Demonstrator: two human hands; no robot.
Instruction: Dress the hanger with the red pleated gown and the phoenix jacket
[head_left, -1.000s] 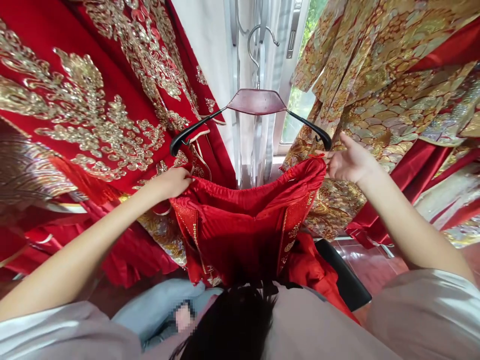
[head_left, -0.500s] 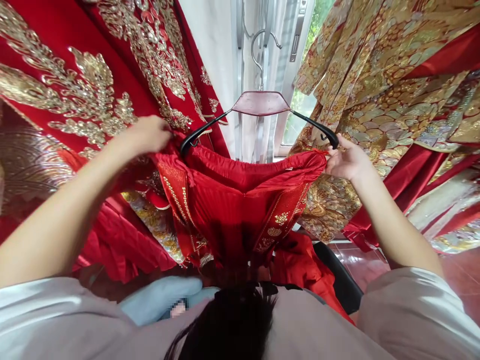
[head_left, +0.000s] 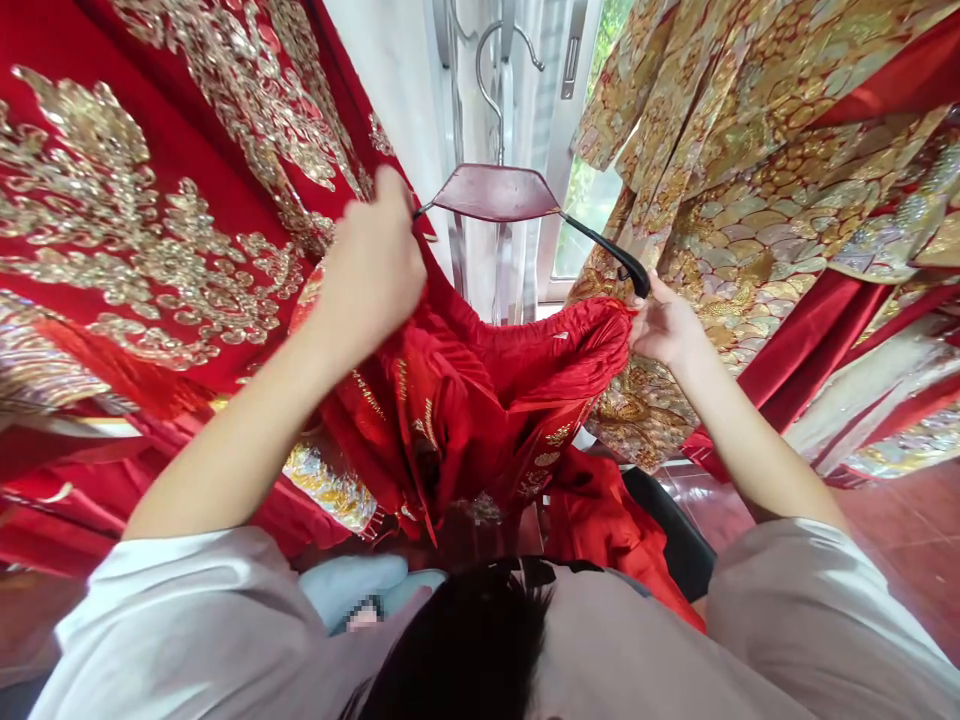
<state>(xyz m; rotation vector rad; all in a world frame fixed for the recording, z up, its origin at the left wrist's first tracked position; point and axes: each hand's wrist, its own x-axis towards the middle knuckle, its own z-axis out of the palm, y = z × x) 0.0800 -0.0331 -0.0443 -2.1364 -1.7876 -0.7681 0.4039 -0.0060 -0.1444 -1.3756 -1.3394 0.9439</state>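
Note:
A red garment [head_left: 525,375] with a gathered top edge and gold-embroidered panels spreads between my two hands. Above it is a clothes hanger [head_left: 498,192] with a dark red centre plate, black arms and a metal hook. My left hand [head_left: 379,250] is closed on the garment's left top corner, beside the hanger's left arm, whose end it hides. At the other end, my right hand [head_left: 664,322] has its thumb against the hanger's black tip and its fingers at the garment's right top corner. The hook's tip points right, in front of metal rails.
Red clothing with gold sequin work [head_left: 225,130] hangs at the left, and a gold patterned garment [head_left: 720,200] at the right. Behind the hanger are a pale curtain [head_left: 390,60] and a window frame. Red cloth [head_left: 607,520] lies over a black seat [head_left: 675,530] below.
My left hand has moved up and inward along the hanger, drawing the garment's left corner with it, so the cloth there bunches. The hanger and my right hand have shifted slightly left in view.

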